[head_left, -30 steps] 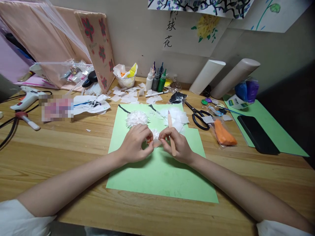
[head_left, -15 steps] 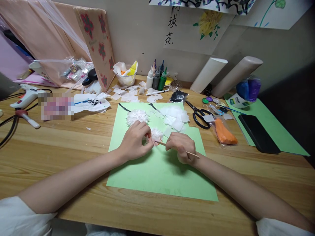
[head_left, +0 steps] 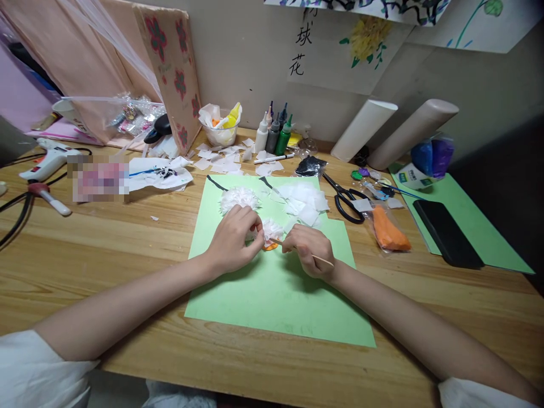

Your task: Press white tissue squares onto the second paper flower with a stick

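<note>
A thin wooden stick [head_left: 322, 260] is gripped in my right hand [head_left: 311, 249], its tip resting at an orange patch [head_left: 271, 245] on the green paper [head_left: 272, 300]. My left hand [head_left: 238, 238] is beside that patch, thumb and fingertips pinched together; whatever they hold is hidden or too small to name. Between the hands sits a small fluffy white paper flower [head_left: 272, 229]. Just beyond my left hand lies a larger white paper flower [head_left: 239, 199] with a dark stem [head_left: 216, 182]. White paper squares [head_left: 305, 201] are piled on the sheet's upper right.
Black-handled scissors [head_left: 346, 199] and a bag of orange clay [head_left: 389, 228] lie right of the sheet. Behind stand several paint bottles [head_left: 282, 137], a plastic bowl [head_left: 221, 133] and loose paper scraps [head_left: 225, 161]. A glue gun [head_left: 49, 158] lies at left, a black phone-like slab [head_left: 448, 232] at right.
The right hand and stick have shifted slightly left and up. An orange patch now shows under the small flower where pale pink paper showed before. The left hand has barely moved.
</note>
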